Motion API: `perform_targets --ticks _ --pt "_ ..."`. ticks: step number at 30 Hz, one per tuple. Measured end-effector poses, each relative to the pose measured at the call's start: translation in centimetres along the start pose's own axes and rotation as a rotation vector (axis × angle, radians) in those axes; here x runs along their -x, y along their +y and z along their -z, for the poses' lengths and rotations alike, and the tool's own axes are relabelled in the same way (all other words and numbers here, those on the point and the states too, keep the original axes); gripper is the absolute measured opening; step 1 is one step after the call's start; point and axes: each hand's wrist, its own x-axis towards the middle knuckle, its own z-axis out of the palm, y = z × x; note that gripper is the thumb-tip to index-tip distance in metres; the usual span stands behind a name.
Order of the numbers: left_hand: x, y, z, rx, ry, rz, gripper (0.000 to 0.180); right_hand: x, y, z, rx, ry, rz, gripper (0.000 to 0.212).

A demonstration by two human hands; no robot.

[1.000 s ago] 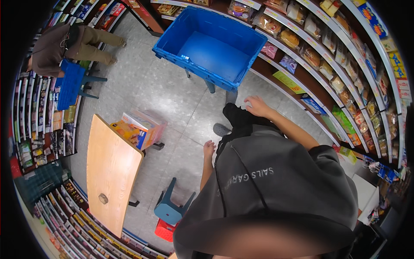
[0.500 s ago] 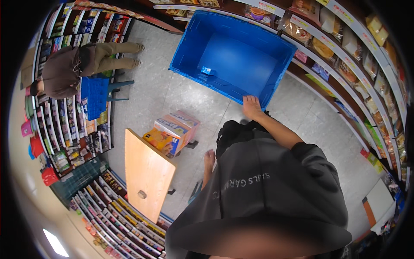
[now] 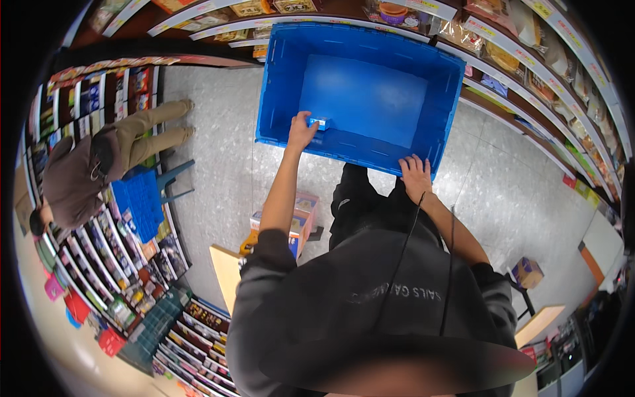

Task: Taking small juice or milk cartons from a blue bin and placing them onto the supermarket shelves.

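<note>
A large blue plastic crate [image 3: 370, 99] stands open-topped before me, a small blue-and-white box [image 3: 322, 124] lying in its near left part. My left hand [image 3: 301, 132] reaches over the near rim, with thumb and forefinger apart at the left end of the small box. The thumb looks to be at the box's edge; whether it touches, I cannot tell. At the crate's near right corner, my right hand [image 3: 415, 175] grips the rim, its fingers hooked over the edge.
Shelves with packaged food [image 3: 509, 53] curve along the far side and right. At left a person [image 3: 79, 165] bends beside a blue basket [image 3: 139, 202] on a stool. Cartons [image 3: 304, 215] and a wooden board [image 3: 226, 268] stand near my left arm. Another carton [image 3: 527, 272] is at right.
My left hand has come up from low beside my body into the crate, to the small box. The right hand stays at the rim. The whole view has turned somewhat.
</note>
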Motion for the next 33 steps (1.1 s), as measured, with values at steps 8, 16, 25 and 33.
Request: perform_targets --ticks 8,16,25,33 --pt "-7.3 -3.6 -8.6 -0.767 -0.574 0.415 0.099 1.5 -1.6 0.9 0.108 0.065 -0.229 0.056" --pt "-9.4 -5.1 -7.6 -0.691 -0.593 0.229 0.092 0.9 -2.7 0.6 0.116 0.129 -0.305 0.053" --pt "-4.4 18.8 4.4 0.046 -1.100 0.028 0.072 -2.3 -8.3 10.7 -1.304 0.317 -0.325 0.071" --pt "1.5 26.2 -0.9 -0.302 -1.048 -0.172 0.080 2.5 -9.0 13.9 -2.152 0.245 -0.263 0.047"
